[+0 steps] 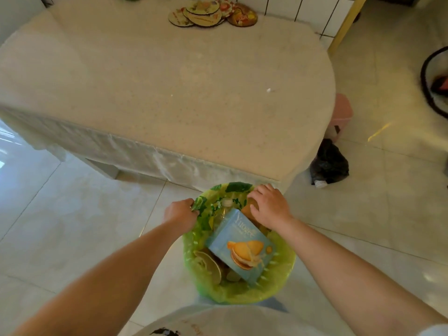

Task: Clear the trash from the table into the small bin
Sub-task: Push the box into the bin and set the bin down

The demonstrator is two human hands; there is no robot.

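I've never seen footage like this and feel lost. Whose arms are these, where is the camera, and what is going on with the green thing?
There is no machine here: a person wears a wide-angle camera on the head, looking down at their own arms. The green thing is a small bin lined with a green bag, standing on the floor before a cloth-covered table. The left hand grips the bag's rim. The right hand reaches into the bin, onto an orange-brown item I cannot identify. Inside lies a blue biscuit box and other trash. On the table remain round coasters and a small white scrap.
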